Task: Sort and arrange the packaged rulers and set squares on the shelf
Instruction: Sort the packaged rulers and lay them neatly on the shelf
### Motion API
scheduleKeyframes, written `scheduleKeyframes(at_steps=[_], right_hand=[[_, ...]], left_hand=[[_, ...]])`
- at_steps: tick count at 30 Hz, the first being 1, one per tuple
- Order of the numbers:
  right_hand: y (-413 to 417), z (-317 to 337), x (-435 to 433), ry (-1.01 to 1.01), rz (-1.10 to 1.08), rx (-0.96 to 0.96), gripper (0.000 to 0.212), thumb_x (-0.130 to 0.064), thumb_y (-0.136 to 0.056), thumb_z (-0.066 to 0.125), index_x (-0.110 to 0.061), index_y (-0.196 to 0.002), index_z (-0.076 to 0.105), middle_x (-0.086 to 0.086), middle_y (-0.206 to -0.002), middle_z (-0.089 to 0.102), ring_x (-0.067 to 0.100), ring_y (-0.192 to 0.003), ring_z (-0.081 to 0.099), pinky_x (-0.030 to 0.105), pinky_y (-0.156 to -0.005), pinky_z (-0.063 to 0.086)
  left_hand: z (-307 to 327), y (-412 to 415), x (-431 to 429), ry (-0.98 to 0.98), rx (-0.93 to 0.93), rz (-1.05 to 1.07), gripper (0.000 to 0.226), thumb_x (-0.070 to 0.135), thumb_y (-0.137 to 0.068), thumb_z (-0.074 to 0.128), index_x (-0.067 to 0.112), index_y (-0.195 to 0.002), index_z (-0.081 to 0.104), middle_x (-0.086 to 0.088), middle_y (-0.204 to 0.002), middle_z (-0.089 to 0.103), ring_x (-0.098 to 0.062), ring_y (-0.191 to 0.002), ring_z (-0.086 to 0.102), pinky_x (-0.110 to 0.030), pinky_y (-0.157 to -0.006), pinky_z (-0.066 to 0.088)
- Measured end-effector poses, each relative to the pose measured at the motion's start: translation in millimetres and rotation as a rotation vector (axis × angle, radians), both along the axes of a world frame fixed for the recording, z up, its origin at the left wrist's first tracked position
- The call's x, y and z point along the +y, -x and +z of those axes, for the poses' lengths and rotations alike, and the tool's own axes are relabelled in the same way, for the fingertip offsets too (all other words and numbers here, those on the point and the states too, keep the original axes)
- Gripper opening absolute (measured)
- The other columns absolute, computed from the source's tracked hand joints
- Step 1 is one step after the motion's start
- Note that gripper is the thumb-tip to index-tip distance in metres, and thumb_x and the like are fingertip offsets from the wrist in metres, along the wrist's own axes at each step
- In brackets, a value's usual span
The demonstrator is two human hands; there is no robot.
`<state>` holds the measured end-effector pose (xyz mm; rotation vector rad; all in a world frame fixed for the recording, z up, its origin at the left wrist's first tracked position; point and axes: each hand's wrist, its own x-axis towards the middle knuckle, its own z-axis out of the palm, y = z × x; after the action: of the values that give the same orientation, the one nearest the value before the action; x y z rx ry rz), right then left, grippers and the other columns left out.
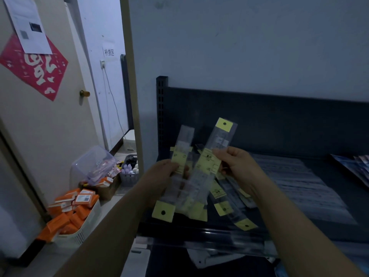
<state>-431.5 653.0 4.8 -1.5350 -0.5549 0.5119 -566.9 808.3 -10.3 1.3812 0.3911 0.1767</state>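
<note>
Left hand (161, 176) grips ruler pack (184, 140), right hand (237, 166) pinches tilted pack (219, 136) (yellow tag up) over shelf (179, 226) front.

The packs (209, 162) are clear film with pale yellow header tabs, each with a black hole, and yellow labels with dark print. The shelf (259, 120) is dark slate blue; its upright (160, 108) has rows of small holes. The wall (239, 47) is pale grey-blue. The beige door (50, 136) has a brass knob (84, 93), a red poster (34, 68) with white characters and a white sheet (28, 25) printed in black. Orange boxes (79, 206) with white labels fill a white basket (87, 222).
</note>
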Motion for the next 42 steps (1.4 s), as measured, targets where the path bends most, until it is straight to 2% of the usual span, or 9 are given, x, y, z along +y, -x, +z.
scheduleKeyframes(at_steps=[3,10,14,17,19,25,31,37,42], right_hand=[[-1.9,4.3,0.6,-0.039,0.022,0.064,0.018,-0.021,-0.096,0.053,-0.012,-0.082,0.061,0.002,-0.077,0.068,0.013,-0.069,0.062,0.024,-0.068,0.051],[-7.9,7.7,-2.3,0.018,-0.023,0.045,0.015,-0.026,-0.097,0.053,-0.014,-0.088,0.057,0.01,-0.084,0.057,0.024,-0.078,0.05,0.036,-0.074,0.043],[-10.5,9.5,-10.3,-0.054,0.009,0.132,0.015,-0.018,-0.095,0.055,-0.006,-0.091,0.064,0.007,-0.079,0.067,0.017,-0.07,0.062,0.03,-0.068,0.054],[-15.7,4.8,-12.8,-0.114,-0.148,0.183,0.018,-0.016,-0.093,0.058,0.0,-0.096,0.067,0.011,-0.083,0.069,0.02,-0.073,0.064,0.037,-0.077,0.057],[-15.6,0.3,-11.7,-0.123,-0.223,0.215,0.022,-0.016,-0.092,0.06,0.003,-0.101,0.066,0.016,-0.093,0.069,0.025,-0.082,0.064,0.043,-0.089,0.054],[3.1,-6.3,-2.5,-0.072,-0.098,0.213,0.016,-0.019,-0.087,0.067,-0.004,-0.085,0.072,0.017,-0.084,0.065,0.027,-0.073,0.049,0.035,-0.064,0.039],[13.9,-9.1,-2.2,-0.051,0.051,0.194,0.015,-0.014,-0.088,0.065,0.0,-0.087,0.069,0.014,-0.079,0.07,0.021,-0.066,0.062,0.029,-0.061,0.054],[9.4,-2.8,-4.6,-0.028,0.002,0.189,0.029,-0.026,-0.083,0.071,0.001,-0.093,0.069,0.01,-0.076,0.071,0.014,-0.061,0.061,0.024,-0.053,0.05],[12.6,-0.4,7.3,-0.019,-0.018,0.166,0.024,-0.028,-0.083,0.071,-0.006,-0.077,0.064,0.005,-0.058,0.045,0.009,-0.044,0.037,0.019,-0.036,0.03]], left_hand=[[9.6,8.1,1.4,-0.19,0.072,-0.129,0.032,0.012,-0.098,0.04,0.007,-0.076,0.062,-0.007,-0.063,0.067,-0.014,-0.048,0.062,-0.019,-0.047,0.049],[19.8,17.6,8.7,-0.452,0.105,-0.419,0.028,0.019,-0.098,0.047,0.01,-0.082,0.067,0.005,-0.071,0.072,-0.012,-0.06,0.061,-0.017,-0.058,0.05],[20.1,5.4,18.8,-0.008,0.102,-0.327,0.042,0.033,-0.097,0.047,-0.002,-0.117,0.059,-0.017,-0.092,0.072,-0.022,-0.062,0.067,-0.03,-0.055,0.056],[13.2,11.1,23.0,0.663,-0.329,-0.202,0.057,0.042,-0.096,0.035,-0.003,-0.13,0.048,-0.035,-0.13,0.052,-0.044,-0.11,0.06,-0.046,-0.095,0.05],[12.5,15.5,16.7,0.874,-0.528,-0.105,0.057,0.04,-0.095,0.033,-0.004,-0.129,0.048,-0.034,-0.131,0.052,-0.047,-0.119,0.053,-0.049,-0.099,0.046],[-0.7,-24.4,-13.5,0.091,-0.365,0.261,0.026,0.024,-0.103,0.039,0.015,-0.105,0.063,-0.007,-0.108,0.067,-0.019,-0.096,0.066,-0.029,-0.079,0.051],[5.3,-35.5,-10.1,0.276,-0.481,0.293,0.021,0.02,-0.101,0.04,0.011,-0.114,0.055,-0.009,-0.099,0.071,-0.024,-0.094,0.068,-0.041,-0.089,0.052],[2.6,-31.5,-10.3,0.104,-0.235,0.316,0.03,0.034,-0.1,0.046,0.009,-0.091,0.06,0.0,-0.058,0.056,-0.012,-0.048,0.052,-0.026,-0.046,0.046],[-6.3,-24.0,-39.0,0.09,-0.131,-0.002,0.035,0.022,-0.076,0.074,0.001,-0.103,0.068,-0.012,-0.093,0.074,-0.025,-0.08,0.071,-0.033,-0.066,0.057]])
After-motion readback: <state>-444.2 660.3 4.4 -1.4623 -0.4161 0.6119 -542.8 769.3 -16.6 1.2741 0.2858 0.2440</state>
